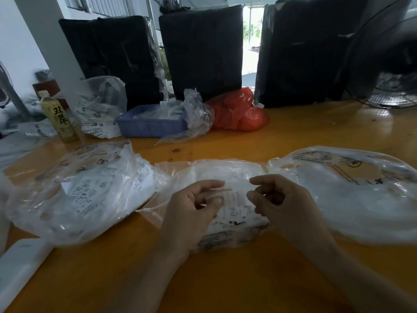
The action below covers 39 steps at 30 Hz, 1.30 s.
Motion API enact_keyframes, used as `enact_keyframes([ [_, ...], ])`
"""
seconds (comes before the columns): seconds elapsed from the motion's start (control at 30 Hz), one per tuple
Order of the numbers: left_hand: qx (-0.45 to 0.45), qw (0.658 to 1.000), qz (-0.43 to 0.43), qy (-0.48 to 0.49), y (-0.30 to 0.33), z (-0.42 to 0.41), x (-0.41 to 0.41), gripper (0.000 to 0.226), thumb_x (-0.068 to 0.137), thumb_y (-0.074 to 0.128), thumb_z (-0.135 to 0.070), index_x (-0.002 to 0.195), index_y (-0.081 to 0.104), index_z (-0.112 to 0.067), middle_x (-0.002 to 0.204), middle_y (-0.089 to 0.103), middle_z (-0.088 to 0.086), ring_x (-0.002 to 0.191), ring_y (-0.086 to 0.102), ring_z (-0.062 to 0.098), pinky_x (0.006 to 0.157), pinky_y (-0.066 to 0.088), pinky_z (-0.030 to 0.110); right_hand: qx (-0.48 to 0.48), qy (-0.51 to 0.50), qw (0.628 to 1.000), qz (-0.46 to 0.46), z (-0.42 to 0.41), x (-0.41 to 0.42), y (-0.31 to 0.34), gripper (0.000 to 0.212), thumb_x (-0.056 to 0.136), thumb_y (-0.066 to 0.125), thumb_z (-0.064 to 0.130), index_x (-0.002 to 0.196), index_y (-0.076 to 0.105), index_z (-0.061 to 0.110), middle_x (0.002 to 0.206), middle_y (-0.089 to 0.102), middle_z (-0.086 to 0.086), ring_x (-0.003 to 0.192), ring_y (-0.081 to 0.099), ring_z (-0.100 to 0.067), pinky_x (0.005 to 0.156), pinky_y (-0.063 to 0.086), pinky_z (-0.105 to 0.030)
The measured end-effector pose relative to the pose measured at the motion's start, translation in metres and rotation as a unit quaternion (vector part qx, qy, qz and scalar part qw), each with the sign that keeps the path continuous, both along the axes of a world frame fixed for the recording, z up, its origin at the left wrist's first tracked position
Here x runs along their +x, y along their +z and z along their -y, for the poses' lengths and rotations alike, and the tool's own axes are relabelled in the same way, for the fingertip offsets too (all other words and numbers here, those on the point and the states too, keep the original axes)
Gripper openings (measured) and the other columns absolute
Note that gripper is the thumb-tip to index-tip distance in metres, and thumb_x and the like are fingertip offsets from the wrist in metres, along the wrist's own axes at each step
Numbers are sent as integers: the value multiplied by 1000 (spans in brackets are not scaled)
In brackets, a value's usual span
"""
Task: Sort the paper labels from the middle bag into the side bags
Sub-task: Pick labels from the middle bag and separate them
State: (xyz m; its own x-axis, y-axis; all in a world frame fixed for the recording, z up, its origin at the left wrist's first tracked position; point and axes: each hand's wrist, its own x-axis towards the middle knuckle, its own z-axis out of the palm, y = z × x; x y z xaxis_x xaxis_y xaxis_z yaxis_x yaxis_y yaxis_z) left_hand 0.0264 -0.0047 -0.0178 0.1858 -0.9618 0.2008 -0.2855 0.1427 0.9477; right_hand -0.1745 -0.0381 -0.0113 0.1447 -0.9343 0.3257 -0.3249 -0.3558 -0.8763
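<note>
Three clear plastic bags lie in a row on the orange table. The middle bag [228, 239] holds white paper labels [234, 213]. The left bag [74, 190] holds printed labels marked XS and L. The right bag [352, 195] looks mostly white inside. My left hand [191, 213] hovers over the middle bag, its blurred fingers curled around a thin label seen edge-on. My right hand [279, 199] hangs over the same bag with fingers loosely curled; nothing shows in its grip.
At the back stand a green tea bottle [59, 118], a blue basket [151, 123] with white items, more clear bags [101, 107], a red bag [239, 111] and black wrapped bundles [203, 53]. A fan [388, 64] sits at the far right. A white strip [20, 267] lies at the near left.
</note>
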Motion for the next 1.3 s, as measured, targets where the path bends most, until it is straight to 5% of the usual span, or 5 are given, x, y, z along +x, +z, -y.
enact_keyframes([
  [0.2, -229, 842, 300, 385, 36, 1, 86, 33, 97, 65, -4, 126, 68, -18, 123, 63, 10, 80, 62, 17, 66, 49, 14, -171, -190, 914, -315, 33, -57, 19, 11, 98, 61, 21, 100, 72, 23, 98, 70, 3, 76, 61, -6, 66, 49, -22],
  [0.37, 18, 811, 365, 456, 26, -3, 139, 26, 96, 59, 3, 111, 78, -7, 139, 54, 25, 118, 60, 49, 95, 54, 62, 58, -158, 812, -559, 54, -91, 15, 21, 99, 59, 33, 114, 72, 25, 118, 69, -3, 105, 65, -23, 85, 56, -35],
  [0.53, 164, 764, 450, 433, 21, -3, 143, 30, 104, 55, -20, 125, 77, -15, 149, 50, 19, 131, 37, 46, 109, 36, 59, 9, -217, 819, -531, 57, -93, 13, 33, 96, 56, 13, 66, 69, 22, 72, 67, 0, 64, 64, -20, 64, 58, -37],
  [0.93, -211, 887, 297, 283, 29, 4, 56, 27, 103, 49, -26, 113, 72, -13, 116, 64, 5, 112, 54, 26, 91, 42, 46, -90, -147, 981, -88, 29, -52, 20, 10, 96, 63, 34, 91, 71, 31, 65, 62, 20, 61, 60, 1, 52, 39, -11],
  [1.3, 34, 990, 43, -126, -11, 1, -16, 67, 77, 69, -82, 133, 54, -48, 113, 70, -27, 104, 70, -5, 84, 57, 13, 132, 110, 964, 202, -1, 3, 0, 25, 89, 73, 20, 108, 59, 11, 80, 68, -4, 57, 62, -21, 52, 50, -28],
])
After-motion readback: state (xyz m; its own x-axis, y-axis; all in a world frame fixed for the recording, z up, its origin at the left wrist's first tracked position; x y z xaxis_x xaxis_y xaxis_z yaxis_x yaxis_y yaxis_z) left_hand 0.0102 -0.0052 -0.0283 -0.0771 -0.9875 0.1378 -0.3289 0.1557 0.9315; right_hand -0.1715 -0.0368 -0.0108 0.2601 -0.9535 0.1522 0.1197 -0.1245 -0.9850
